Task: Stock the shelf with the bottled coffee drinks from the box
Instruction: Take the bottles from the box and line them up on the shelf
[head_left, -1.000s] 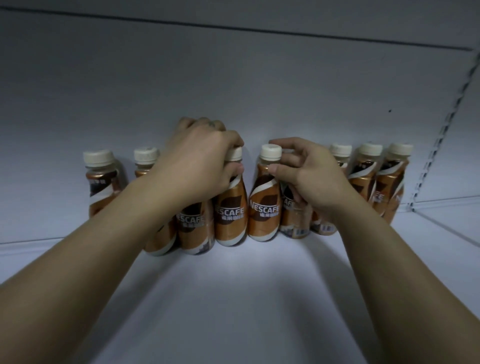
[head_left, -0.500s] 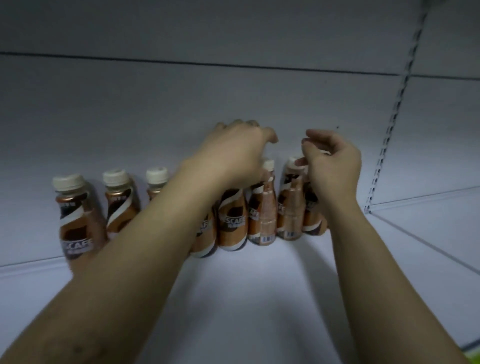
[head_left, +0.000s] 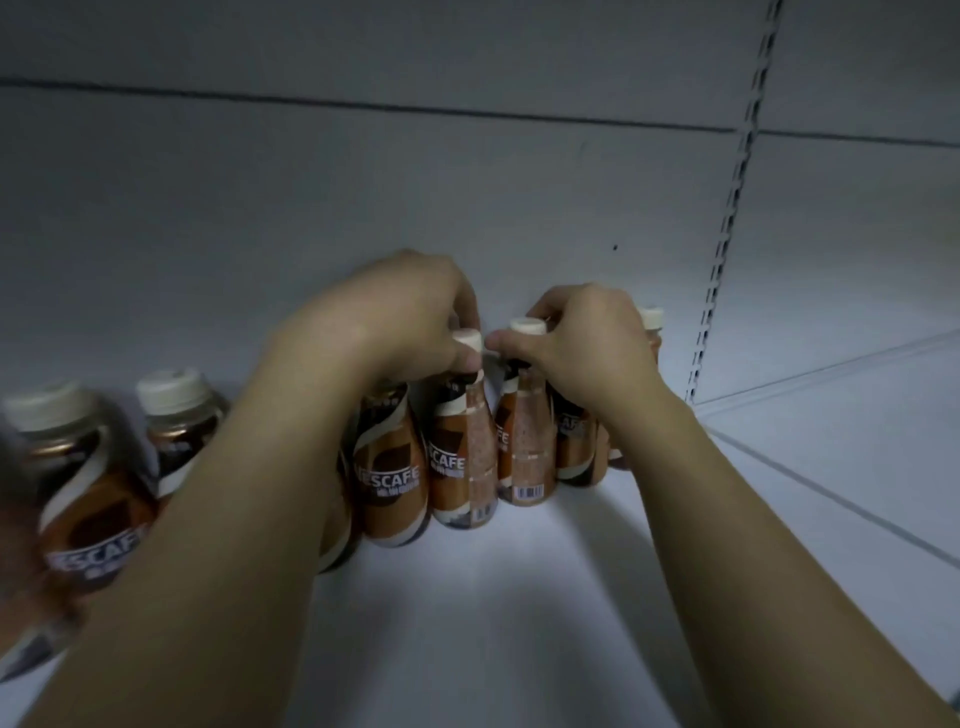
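At least eight bottled coffee drinks (head_left: 395, 467) stand upright in one row along the shelf's (head_left: 493, 597) back edge, some hidden by the arms. The left hand (head_left: 405, 322) pinches the middle bottle (head_left: 460, 447) at its neck. The right hand (head_left: 587, 343) pinches the neighbouring bottle (head_left: 524, 441) likewise.

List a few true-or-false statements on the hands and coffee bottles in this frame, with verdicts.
1. The left-hand grip holds a Nescafe bottle at its neck. True.
2. The right-hand grip hangs free of the bottles. False: it holds the neighbouring bottle by the neck.
3. The bottles lie on their sides. False: they stand upright on the white shelf.
4. The caps are cream-white. True.
5. A slotted upright runs up the back panel right of the bottles. True.
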